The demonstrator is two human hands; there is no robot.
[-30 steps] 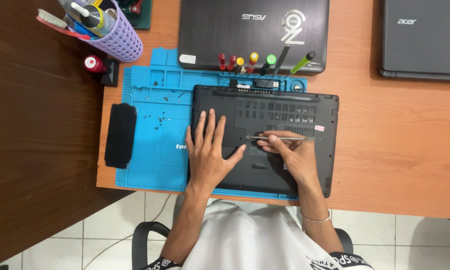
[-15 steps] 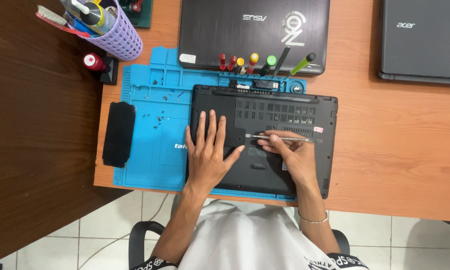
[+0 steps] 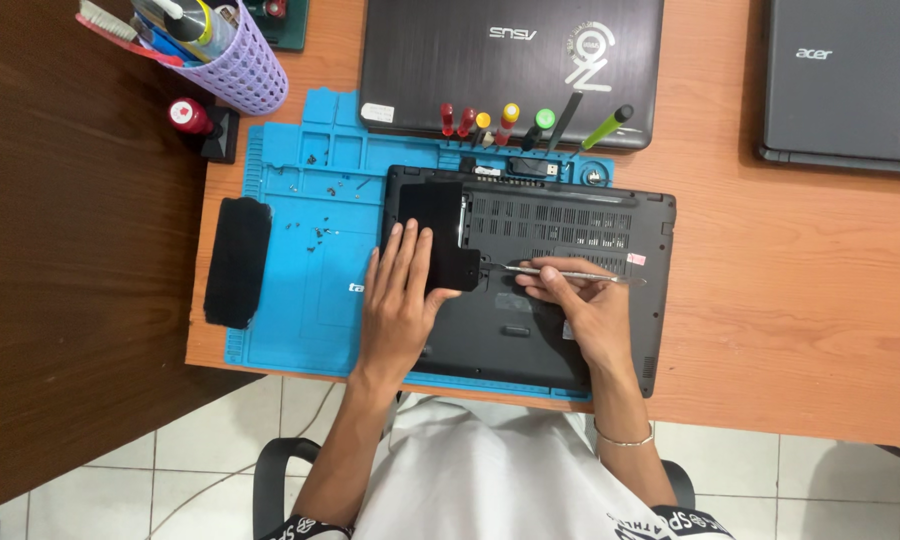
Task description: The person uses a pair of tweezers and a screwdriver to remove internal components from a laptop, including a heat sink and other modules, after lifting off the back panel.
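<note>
Laptop point(image 3: 570, 240) underside, left hand point(image 3: 402, 300) flat (holding nothing), right hand point(image 3: 580, 310) gripping spudger point(image 3: 560, 271)

Black laptop point(image 3: 570, 240) (underside up) on blue mat, thin metal tool point(image 3: 560, 272) across it

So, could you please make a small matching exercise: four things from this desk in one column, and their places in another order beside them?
Things:
1. left hand
2. metal tool
3. purple basket
4. black pouch

Places:
A. at the left edge of the blue mat
B. in the right hand
C. flat on the open laptop's loose black panel
D. top left corner of the desk

Pairs: 1-C, 2-B, 3-D, 4-A
</note>
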